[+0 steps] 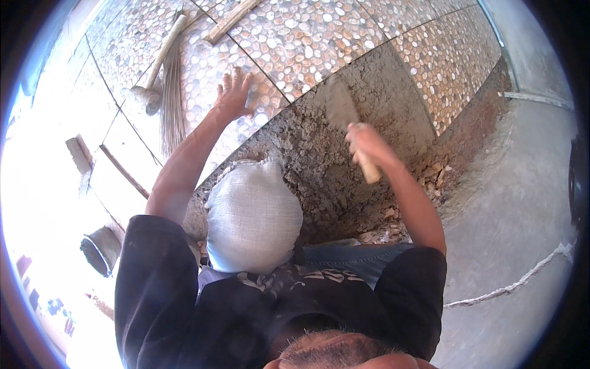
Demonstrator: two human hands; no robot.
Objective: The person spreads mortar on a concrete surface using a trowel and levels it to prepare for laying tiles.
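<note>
My left hand (233,97) lies flat with fingers spread on a pebble-patterned tile (206,77). In my right hand (370,146) is a trowel (342,106), gripped by its pale wooden handle. Its grey blade is over the wet mortar (387,77), at the edge of a smoothed patch; whether it touches is hard to tell. Rougher, darker mortar (307,154) spreads nearer to me. Close in front of my body sits a rounded, pale grey cloth-covered form (253,215); what is under the cloth is hidden.
A mallet (165,54) and a bundle of thin broom bristles (172,114) lie left of my left hand. Beyond is a wooden strip (232,19). A bucket (101,251) lies at lower left. Concrete floor (504,197) with a rope (516,286) is at right.
</note>
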